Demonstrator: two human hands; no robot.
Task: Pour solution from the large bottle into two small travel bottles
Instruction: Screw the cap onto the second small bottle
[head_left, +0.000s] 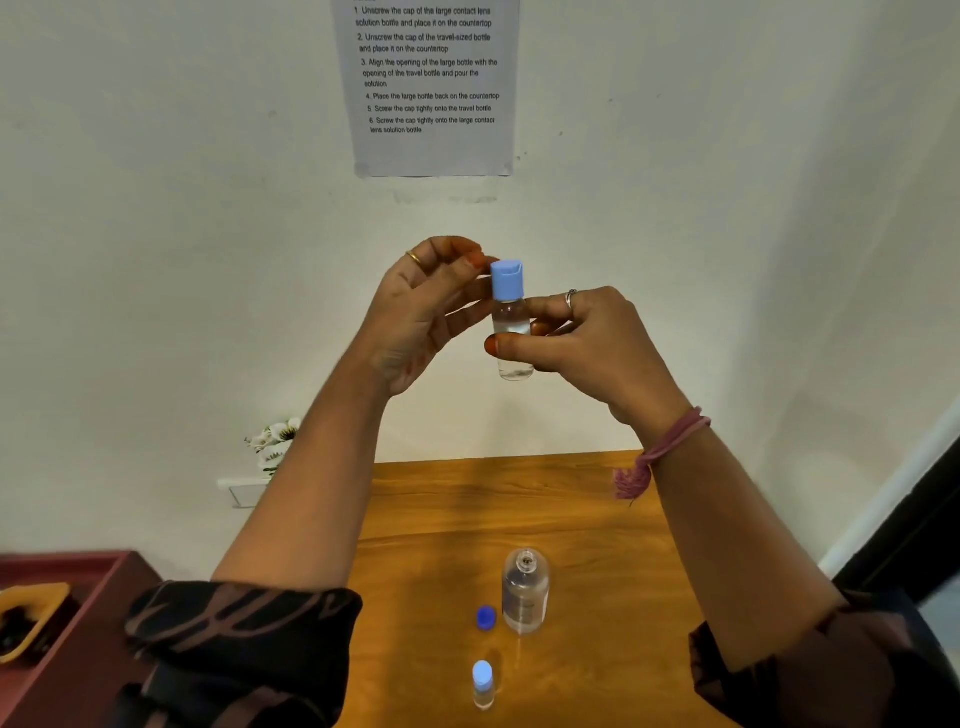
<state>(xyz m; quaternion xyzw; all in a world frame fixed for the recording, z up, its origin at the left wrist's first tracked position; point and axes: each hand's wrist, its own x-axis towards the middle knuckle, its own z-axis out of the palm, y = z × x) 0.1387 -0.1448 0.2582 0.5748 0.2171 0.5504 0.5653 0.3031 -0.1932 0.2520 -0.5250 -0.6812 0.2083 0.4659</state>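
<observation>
Fingers, right hand (582, 338): thumb and fingers are curling round the clear body of a small travel bottle (513, 332), holding it upright in the air above the tabletop (597, 519).
Fingers, left hand (426, 312): fingertips (475, 260) are touching the side of the light blue cap (506, 280) on that bottle; remaining fingers are lying loosely bent, palm facing the bottle.
Held bottle contents: clear liquid is sitting in the lower part; exact level is hard to read.
Large bottle (525, 592): standing upright and uncapped on the tabletop, clear liquid inside.
Dark blue cap (486, 617): lying on the tabletop just left of the large bottle, apart from it.
Second travel bottle (483, 685): standing capped on the tabletop, nearer the person than the large bottle.
Wall: printed instruction sheet (431, 88) is hanging above the hands.
Left side: white flowers (275, 441) are showing behind the left forearm; a reddish tray (78, 623) is sitting low at the left edge.
</observation>
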